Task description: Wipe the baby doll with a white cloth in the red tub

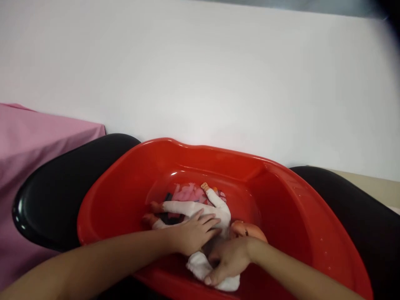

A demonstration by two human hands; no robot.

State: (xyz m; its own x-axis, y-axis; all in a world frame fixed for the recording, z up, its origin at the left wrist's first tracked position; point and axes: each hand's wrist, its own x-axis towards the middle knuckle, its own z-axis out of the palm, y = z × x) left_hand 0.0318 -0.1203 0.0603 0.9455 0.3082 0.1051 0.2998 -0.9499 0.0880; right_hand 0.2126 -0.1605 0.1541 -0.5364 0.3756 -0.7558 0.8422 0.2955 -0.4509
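Baby doll in a white cloth suit (200,210) lies on its back in the bottom of the red plastic baby tub (281,200), head (246,230) toward the near right, legs pointing left, one arm raised toward the far wall. Judging by this, the doll is already in the tub and still fully clothed; no water or soap visible, so the handling looks early, nothing clearly finished. Left hand (193,235) lies flat on the doll's torso, fingers (210,221) spread and extended, pressing down rather than gripping. Right hand (229,260) is curled around a white folded cloth (200,266) at the near edge of the tub, just beside the doll's head; fingers bent over it, thumb along the lower edge, grasping the cloth. Under the doll, a pink printed item (187,193) and something dark, too small to tell. Tub rests on a black glossy rounded surface (56,191). Pink fabric (28,141) at far left, white wall (200,75) behind.
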